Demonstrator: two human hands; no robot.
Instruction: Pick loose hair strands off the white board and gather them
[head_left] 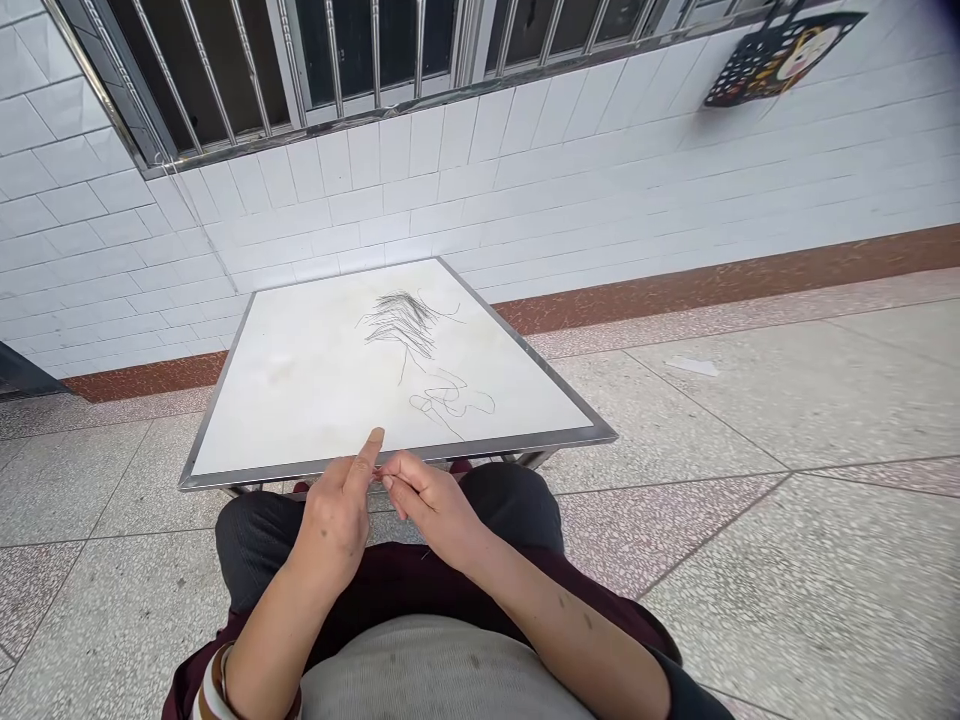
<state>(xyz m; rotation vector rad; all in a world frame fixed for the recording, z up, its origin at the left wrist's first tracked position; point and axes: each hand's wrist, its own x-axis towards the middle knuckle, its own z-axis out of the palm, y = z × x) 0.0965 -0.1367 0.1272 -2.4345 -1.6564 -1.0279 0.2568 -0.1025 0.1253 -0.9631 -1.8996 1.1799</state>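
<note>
Head view: table (289,395) w/ pale top sits in front of the person, grey metal rim (529,355) all round; far side close to the white tiled wall (337,215). Bare top mostly on L half, plus a strip along R side. Floor (750,400) open to R, w/ a white scrap (691,366) lying on it. Knees (251,545) at the near edge.

L hand (339,510) & R hand (431,500) meet at the near rim, fingertips touching or nearly so. L hand: index stretched out toward the top, other fingers curled; can't tell if it pinches anything. R hand: thumb & index tips close together; can't tell what, if anything, is btwn them.

Dark strands (409,318) lie bunched toward the back of the top, well beyond both hands; loose strands (452,402) curl nearer, just past R hand.

Patterned bag (780,60) hangs upper R, contents hidden.
</note>
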